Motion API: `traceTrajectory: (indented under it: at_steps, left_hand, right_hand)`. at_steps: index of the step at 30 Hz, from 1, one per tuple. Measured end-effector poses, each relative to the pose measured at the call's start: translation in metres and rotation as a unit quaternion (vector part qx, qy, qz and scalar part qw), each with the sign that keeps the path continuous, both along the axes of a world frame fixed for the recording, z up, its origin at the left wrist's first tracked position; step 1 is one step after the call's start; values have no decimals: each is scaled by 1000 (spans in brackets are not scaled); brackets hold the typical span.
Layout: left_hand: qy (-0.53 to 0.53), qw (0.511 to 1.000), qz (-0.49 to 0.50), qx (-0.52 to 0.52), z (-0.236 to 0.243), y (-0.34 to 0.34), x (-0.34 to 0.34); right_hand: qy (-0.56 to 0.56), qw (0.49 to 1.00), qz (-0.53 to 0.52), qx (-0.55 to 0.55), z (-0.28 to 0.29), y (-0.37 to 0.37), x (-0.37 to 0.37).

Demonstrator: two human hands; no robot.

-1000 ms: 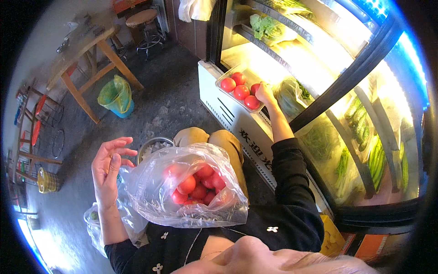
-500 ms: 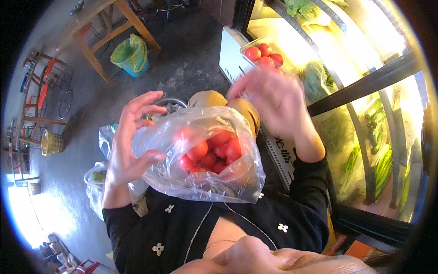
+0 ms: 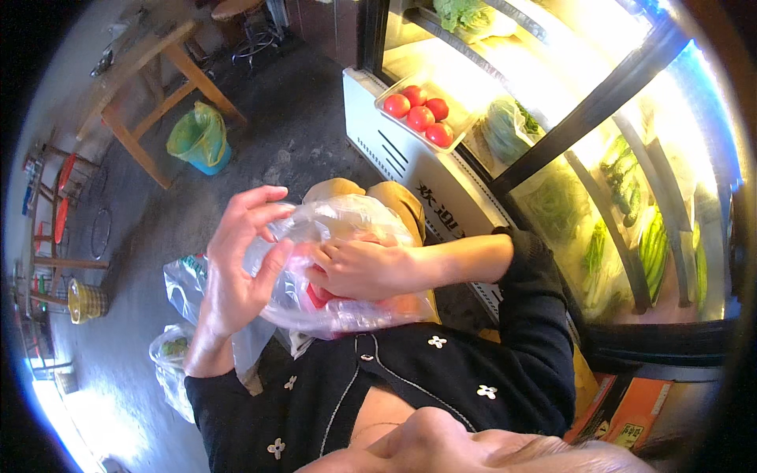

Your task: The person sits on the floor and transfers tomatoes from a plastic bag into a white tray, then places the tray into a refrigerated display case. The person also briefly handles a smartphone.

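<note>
A clear plastic bag (image 3: 363, 319) of red tomatoes (image 3: 317, 296) rests on my lap. My right hand (image 3: 355, 268) reaches into its mouth from the right, fingers bent and closed on a tomato, whose outline is mostly hidden by the hand and the film. At the bag's left side, my left hand (image 3: 244, 260) is held up with fingers curved and apart, holding nothing; its thumb is close to the plastic. Beyond, to the upper right, a shallow clear tray (image 3: 385, 101) with several tomatoes (image 3: 420, 118) sits on the ledge of the display fridge (image 3: 386, 154).
Leafy greens and cucumbers (image 3: 623, 177) fill the lit fridge on the right. On the floor to the left lie other plastic bags (image 3: 169, 366). A blue bin (image 3: 209, 158) with a yellow-green liner stands by a wooden table (image 3: 130, 142); a yellow basket (image 3: 87, 301) is farther left.
My right hand has moved from near the tray down and left into the bag. The left hand stays raised beside the bag. My view has shifted, bringing the whole tomato tray into sight.
</note>
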State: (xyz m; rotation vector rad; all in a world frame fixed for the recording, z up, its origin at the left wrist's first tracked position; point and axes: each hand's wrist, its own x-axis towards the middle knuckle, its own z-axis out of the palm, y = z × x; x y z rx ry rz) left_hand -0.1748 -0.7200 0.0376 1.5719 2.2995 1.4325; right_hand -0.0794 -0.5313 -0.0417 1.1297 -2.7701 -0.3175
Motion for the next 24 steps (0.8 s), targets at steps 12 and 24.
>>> traceTrajectory:
  at_steps: [12,24]
  left_hand:
    - [-116,990,-64,-43,-40,23,-6]
    - [-237,957,31,165,-63,3,-17]
  right_hand:
    - [-89,941,84,-315,-73,28,29]
    - [4,622,-192,-759,16,202,-4]
